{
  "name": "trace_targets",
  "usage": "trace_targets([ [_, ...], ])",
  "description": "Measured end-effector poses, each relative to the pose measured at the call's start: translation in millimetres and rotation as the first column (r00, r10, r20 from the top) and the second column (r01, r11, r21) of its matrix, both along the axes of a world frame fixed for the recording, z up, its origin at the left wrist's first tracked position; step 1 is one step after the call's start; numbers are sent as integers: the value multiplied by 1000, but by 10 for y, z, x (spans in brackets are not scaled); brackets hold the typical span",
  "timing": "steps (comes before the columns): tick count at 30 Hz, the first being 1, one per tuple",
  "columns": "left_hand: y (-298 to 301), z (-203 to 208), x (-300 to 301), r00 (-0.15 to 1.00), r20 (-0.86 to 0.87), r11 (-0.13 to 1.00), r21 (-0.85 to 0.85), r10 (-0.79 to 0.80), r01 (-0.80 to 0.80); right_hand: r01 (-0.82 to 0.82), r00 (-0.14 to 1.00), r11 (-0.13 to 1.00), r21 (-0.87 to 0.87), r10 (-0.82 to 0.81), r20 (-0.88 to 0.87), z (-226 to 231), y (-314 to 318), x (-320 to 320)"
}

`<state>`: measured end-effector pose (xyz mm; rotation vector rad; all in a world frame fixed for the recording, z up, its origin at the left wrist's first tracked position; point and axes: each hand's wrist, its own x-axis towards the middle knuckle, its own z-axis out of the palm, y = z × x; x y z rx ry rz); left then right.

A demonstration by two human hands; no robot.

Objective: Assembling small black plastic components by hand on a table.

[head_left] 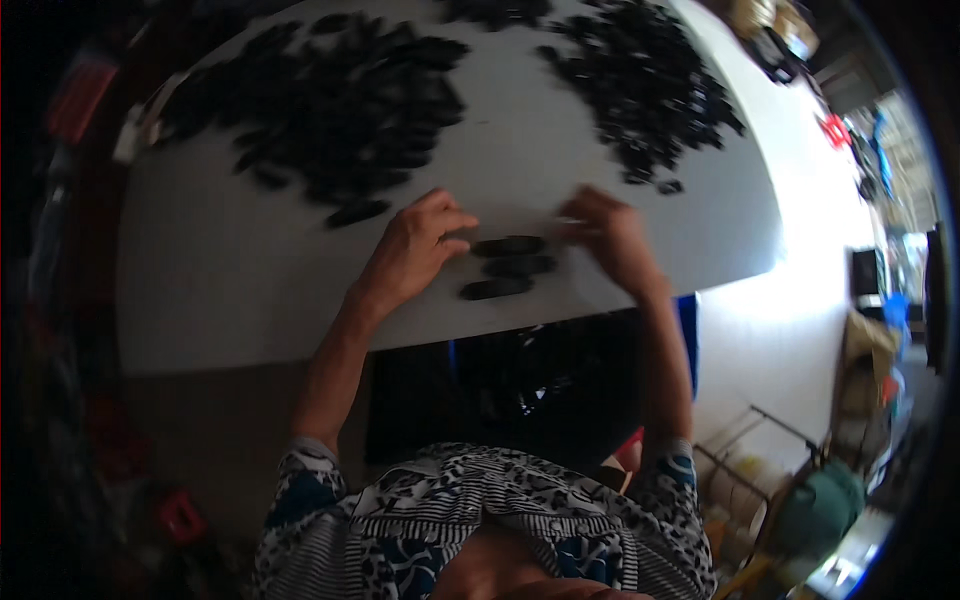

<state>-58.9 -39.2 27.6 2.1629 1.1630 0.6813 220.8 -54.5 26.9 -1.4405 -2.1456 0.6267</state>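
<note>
Three black elongated oval pieces lie in a short stack of rows on the white table (220,290): a far piece (510,246), a middle piece (522,266) and a near piece (497,288). Just left of the far piece is my left hand (415,245), its thumb and forefinger apart with nothing seen between them. On the other side, my right hand (612,238) hovers by the right ends of the pieces. Motion smears its fingers, so whether they hold anything is unclear. What the oval pieces are I cannot make out.
A large heap of black oval pieces (350,110) spreads over the table's far left. Smaller black pieces (650,90) are heaped at the far right. Below the table's near edge sits a dark, shiny container or bag (500,385). A metal-framed cart (760,450) stands at right.
</note>
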Motion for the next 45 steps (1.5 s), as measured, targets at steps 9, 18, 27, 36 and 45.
trace_targets([
  [9, 257, -3, -556, 844, -273, 836, 453, 462, -311, 436, 836, 856, 277, -499, 228, -71, -65, 624],
  [18, 147, -177, -268, 908, -267, 889, 415, 321, -192, 373, 815, 878, 301, -465, 347, -225, -59, 713],
  [27, 387, -242, 197, 986, -137, 912, 410, 97, -32, 416, 879, 822, 388, -472, 58, -93, 18, 717],
  [36, 271, -264, 261, 987, -139, 931, 364, 79, -23, 306, 890, 880, 363, -400, 220, -141, -50, 866],
  [45, 291, -109, 324, 998, -27, 973, 225, 57, -49, 243, 875, 958, -154, -285, -391, -100, -21, 271],
])
